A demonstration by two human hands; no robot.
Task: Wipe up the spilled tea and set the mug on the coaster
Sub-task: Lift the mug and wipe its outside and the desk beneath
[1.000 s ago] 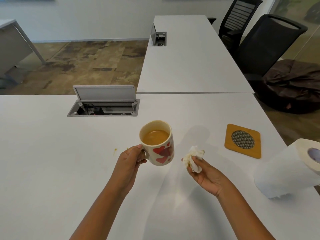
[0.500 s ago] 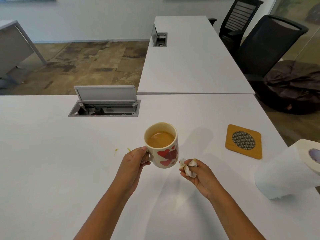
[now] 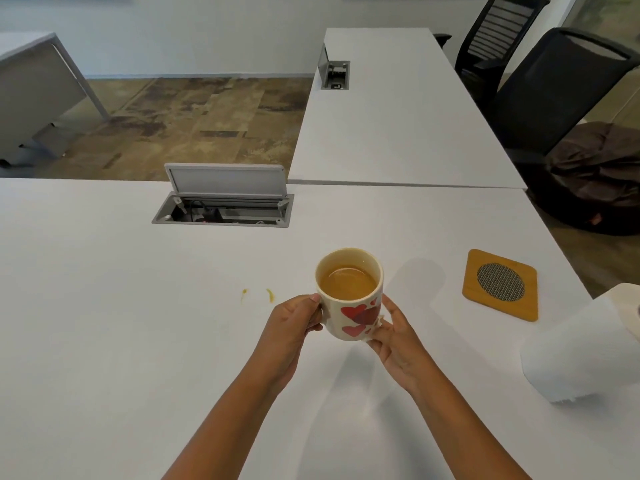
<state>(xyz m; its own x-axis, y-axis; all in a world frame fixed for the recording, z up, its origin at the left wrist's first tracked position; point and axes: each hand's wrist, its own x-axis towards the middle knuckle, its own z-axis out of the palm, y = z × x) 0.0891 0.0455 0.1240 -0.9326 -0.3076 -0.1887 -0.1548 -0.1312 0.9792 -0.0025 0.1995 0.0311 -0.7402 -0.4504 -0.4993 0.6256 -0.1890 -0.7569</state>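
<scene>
The paper towel roll is cut off at the right edge. At frame centre, your left hand grips the mug handle above the desk; your right hand presses a mostly hidden tissue against it, left of the coaster.

The mug looks like glazed ceramic, glossy, with red printed hearts. Right of the mug, the coaster is smooth light wood with a dark woven mesh centre. The worktop is white, matt and smooth. Beyond the coaster, the paper roll looks soft and matt.
</scene>
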